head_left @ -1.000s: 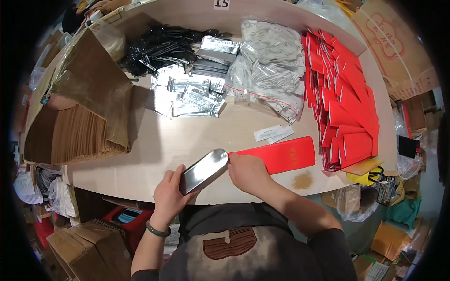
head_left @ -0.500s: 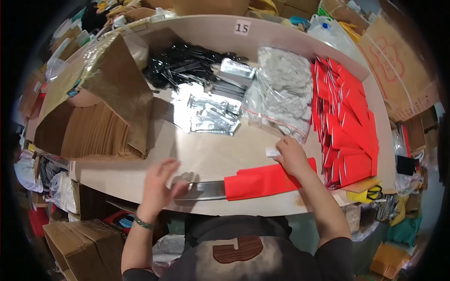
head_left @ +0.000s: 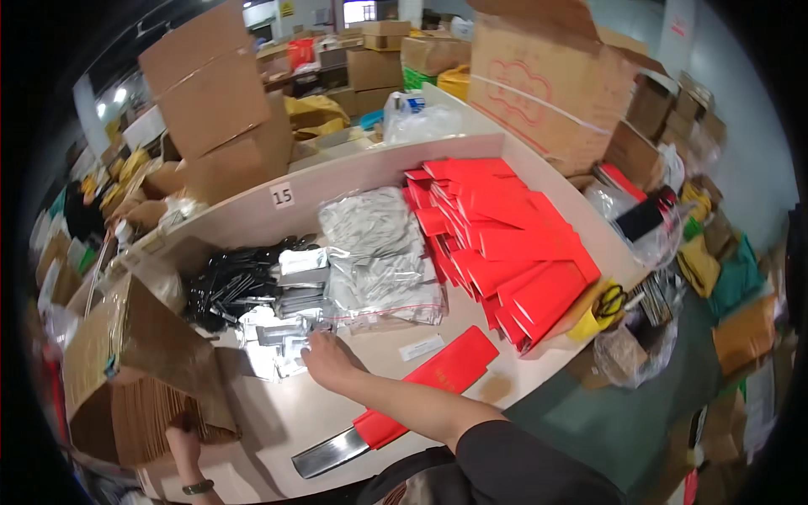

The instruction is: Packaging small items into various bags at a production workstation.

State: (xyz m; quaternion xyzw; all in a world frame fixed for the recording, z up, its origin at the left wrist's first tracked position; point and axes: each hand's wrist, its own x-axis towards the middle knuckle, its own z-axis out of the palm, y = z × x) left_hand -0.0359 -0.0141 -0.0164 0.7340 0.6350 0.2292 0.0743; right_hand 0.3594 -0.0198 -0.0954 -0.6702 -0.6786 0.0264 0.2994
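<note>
Left hand (head_left: pixel 183 431) at brown sheets (head_left: pixel 139 412) in an open carton (head_left: pixel 160 337), right hand (head_left: pixel 328 362) at silver packets (head_left: pixel 273 332); whether fingers grip, I cannot tell. The right forearm (head_left: pixel 404 401) crosses a gold-printed red sleeve (head_left: pixel 459 362) on the bench (head_left: pixel 295 412), near red envelopes (head_left: pixel 530 252); a number label (head_left: pixel 282 196) stands behind.

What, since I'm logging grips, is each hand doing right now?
Left hand: curled at the brown sheets; cannot tell if it holds one.
Right hand: reaching the silver packets; cannot tell if it holds one.
</note>
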